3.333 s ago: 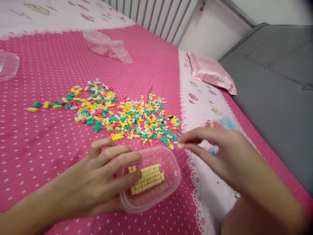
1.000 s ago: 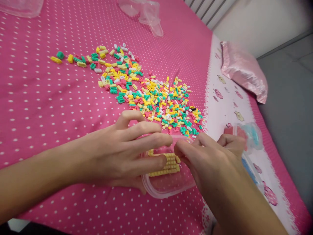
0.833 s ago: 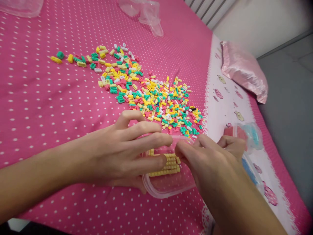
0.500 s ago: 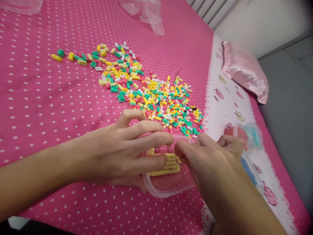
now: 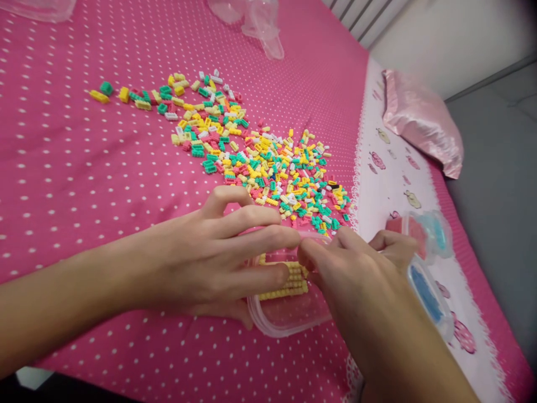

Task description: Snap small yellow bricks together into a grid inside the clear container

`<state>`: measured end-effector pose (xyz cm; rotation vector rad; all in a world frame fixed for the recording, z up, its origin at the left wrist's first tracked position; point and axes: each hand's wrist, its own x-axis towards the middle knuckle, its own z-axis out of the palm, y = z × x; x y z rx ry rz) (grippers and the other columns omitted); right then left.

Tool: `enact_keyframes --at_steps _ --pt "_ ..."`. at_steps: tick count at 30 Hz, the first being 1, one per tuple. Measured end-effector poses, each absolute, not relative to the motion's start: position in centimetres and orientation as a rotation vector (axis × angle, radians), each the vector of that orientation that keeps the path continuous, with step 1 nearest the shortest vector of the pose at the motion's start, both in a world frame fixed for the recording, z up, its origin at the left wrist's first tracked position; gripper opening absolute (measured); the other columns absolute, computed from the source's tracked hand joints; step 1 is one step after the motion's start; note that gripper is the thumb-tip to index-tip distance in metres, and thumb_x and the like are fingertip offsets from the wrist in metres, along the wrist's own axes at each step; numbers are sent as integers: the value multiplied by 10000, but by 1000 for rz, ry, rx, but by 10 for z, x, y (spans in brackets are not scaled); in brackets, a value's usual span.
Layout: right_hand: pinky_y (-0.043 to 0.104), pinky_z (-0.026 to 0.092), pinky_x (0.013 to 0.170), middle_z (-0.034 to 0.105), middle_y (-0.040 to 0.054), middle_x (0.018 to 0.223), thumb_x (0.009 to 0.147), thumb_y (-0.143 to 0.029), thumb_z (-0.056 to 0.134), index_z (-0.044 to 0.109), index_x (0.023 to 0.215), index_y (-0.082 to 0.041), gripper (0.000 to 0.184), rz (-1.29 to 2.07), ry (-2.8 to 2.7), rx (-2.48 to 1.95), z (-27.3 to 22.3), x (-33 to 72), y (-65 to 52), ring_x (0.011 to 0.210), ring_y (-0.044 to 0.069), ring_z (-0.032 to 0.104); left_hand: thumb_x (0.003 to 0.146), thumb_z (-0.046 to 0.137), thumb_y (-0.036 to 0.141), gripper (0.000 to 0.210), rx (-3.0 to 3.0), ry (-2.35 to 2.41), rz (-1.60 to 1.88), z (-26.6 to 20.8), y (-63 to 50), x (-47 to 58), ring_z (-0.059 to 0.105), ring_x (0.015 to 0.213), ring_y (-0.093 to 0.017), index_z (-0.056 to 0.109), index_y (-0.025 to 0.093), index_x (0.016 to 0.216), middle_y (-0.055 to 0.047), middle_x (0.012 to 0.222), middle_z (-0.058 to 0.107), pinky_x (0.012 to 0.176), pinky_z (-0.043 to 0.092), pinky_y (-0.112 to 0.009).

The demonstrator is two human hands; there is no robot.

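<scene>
A clear plastic container (image 5: 285, 324) rests on the pink dotted sheet, with rows of pale yellow toy bricks (image 5: 289, 288) joined inside it. My left hand (image 5: 235, 252) reaches over its left side: the thumb is at the rim, and the index finger presses on the yellow rows. At the right end of those rows, my right hand (image 5: 348, 268) has thumb and forefinger pinched on a small yellow brick (image 5: 305, 273), mostly hidden by the fingertips. Just beyond both hands spreads a pile of loose toy bricks (image 5: 272, 162) in yellow, green, pink and white.
To the right lie a small box of blue pieces (image 5: 428, 294) and clear boxes with red and turquoise contents (image 5: 436, 232). A pink satin pillow (image 5: 422, 123) is farther back. Clear plastic pieces (image 5: 262, 25) lie at the far edge, near a grey slatted rail (image 5: 361, 17).
The view has shifted slightly. Both hands keep nearly the same pose at the container, and the right forearm has moved a little left, showing more of the blue box.
</scene>
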<state>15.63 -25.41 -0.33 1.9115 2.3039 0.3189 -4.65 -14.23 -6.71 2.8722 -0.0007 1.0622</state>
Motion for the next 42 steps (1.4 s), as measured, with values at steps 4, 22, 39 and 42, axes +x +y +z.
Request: enact_keyframes --at_steps 4,22,39,42 --pt "357 189 627 408 -36 499 754 -152 656 513 708 -247 177 324 2340 1802 -5 163 -254 568 165 410 1004 541 394 236 2849 34 1061 -67 -143 -46 549 1220 -227 645 309 1197 -28 1255 671 1133 336 -449" --pt "387 199 797 539 -75 552 705 -66 640 598 815 -241 210 329 2330 1811 3 160 -256 641 176 524 1005 471 239 271 2895 -26 1017 -64 -140 -49 526 1246 -238 611 287 1233 -50 1259 673 1125 325 -465" --pt "406 203 839 549 -75 563 752 -67 614 582 779 -248 186 277 2300 1869 6 156 -257 670 183 534 1018 467 309 200 2913 -55 1046 -59 -138 -47 592 1140 -226 633 270 1123 -49 1214 699 1032 424 -445" --pt "410 207 834 565 -62 557 731 -79 617 582 764 -252 179 280 2283 1922 4 154 -257 671 193 524 1012 450 266 213 2924 -33 1015 -60 -138 -47 578 1165 -220 619 284 1140 -39 1191 711 1052 410 -450"
